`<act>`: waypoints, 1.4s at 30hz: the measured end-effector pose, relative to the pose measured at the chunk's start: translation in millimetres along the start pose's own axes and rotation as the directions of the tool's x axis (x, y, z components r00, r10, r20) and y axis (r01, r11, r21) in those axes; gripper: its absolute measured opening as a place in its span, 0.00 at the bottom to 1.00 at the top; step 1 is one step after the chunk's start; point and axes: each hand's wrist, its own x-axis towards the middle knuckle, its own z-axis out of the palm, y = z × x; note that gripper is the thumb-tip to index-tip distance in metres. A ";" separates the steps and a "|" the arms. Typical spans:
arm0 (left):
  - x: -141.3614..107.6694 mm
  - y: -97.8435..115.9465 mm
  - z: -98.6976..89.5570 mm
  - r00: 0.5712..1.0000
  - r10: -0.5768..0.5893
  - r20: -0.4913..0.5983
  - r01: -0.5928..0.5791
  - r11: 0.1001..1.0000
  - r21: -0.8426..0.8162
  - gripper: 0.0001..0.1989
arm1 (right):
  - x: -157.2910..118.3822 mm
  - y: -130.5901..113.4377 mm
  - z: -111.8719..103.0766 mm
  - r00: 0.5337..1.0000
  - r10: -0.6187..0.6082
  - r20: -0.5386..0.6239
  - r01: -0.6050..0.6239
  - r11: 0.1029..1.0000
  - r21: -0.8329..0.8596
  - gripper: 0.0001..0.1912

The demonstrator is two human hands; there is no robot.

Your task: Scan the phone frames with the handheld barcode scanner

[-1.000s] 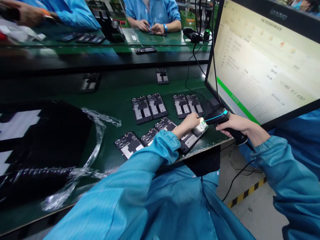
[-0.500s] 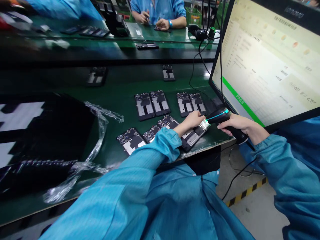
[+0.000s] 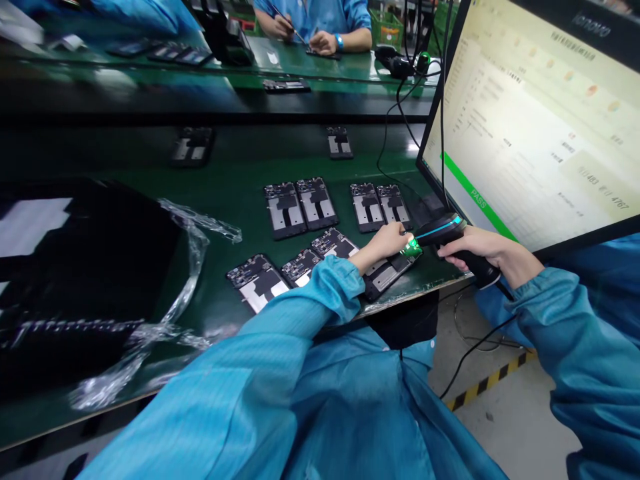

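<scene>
My right hand is wrapped round a black barcode scanner with a blue light strip. The scanner's head points left, casting green light onto the top end of an opened phone, whose inner board shows. That phone lies tilted at the table's front edge. My left hand has its fingers bent together at the phone's upper part; the fingertips are partly hidden. Left of it lie several more opened phones, among them one phone at the near left and another phone partly behind my sleeve.
A monitor with a green PASS bar stands at the right. Behind my hands are paired opened phones. Clear plastic wrap and a large dark sheet-like object lie at the left. Across the bench, a person's hands work with a thin tool.
Green light on the phone's top end has grown brighter and wider. The view has shifted slightly; my hands and the scanner keep nearly the same place. The person opposite has raised a thin tool.
</scene>
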 end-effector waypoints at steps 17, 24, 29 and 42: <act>-69.0 8.1 71.4 0.953 0.210 -0.219 -0.086 0.879 0.469 0.36 | 4.6 -0.9 -9.1 0.998 0.061 -0.013 -0.062 0.995 -0.082 0.14; -68.6 9.3 70.0 0.951 0.213 -0.223 -0.085 0.877 0.473 0.33 | 14.4 5.1 -14.5 0.995 0.078 0.056 -0.072 0.992 -0.104 0.15; -68.3 6.7 72.6 0.947 0.221 -0.231 -0.093 0.881 0.464 0.34 | 8.0 8.5 -14.6 0.997 0.059 0.059 -0.052 0.993 -0.101 0.15; -69.0 1.7 69.2 0.941 0.270 -0.204 -0.135 0.853 0.504 0.32 | 2.8 5.1 -11.2 0.995 0.069 0.069 -0.060 0.990 -0.125 0.19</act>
